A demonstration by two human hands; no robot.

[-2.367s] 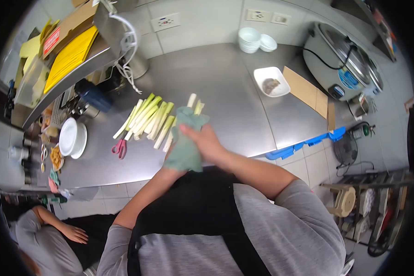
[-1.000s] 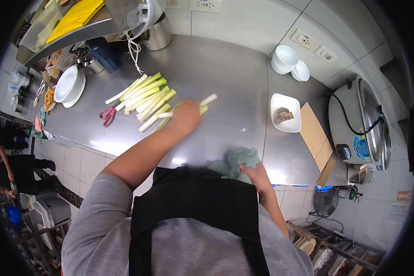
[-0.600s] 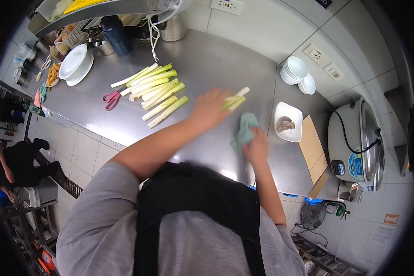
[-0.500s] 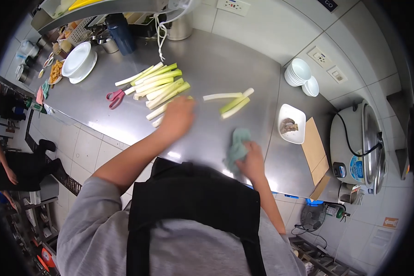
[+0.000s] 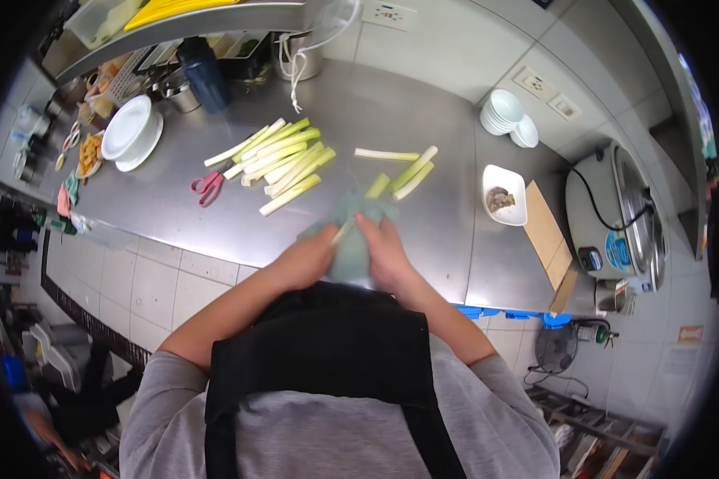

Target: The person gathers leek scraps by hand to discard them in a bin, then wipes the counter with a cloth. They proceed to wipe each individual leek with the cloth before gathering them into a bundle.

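Note:
In the head view, my left hand is closed around the white lower end of a leek stalk. My right hand grips a pale green cloth, which is wrapped about the middle of that stalk. The stalk's green tip sticks out beyond the cloth. A pile of leek stalks lies ahead of my left hand, with red-handled scissors beside it. Several more stalks rest ahead of my right hand. The cloth hides some of my fingers.
A white dish with greyish pieces of food stands to the right, beside brown cardboard and a large cooker. Stacked white bowls are at the wall. A lidded white bowl and a dark bottle stand left.
My left hand has taken a leek stalk from the pile and brought it toward my body. My right hand has moved left with the cloth, which now surrounds the stalk.

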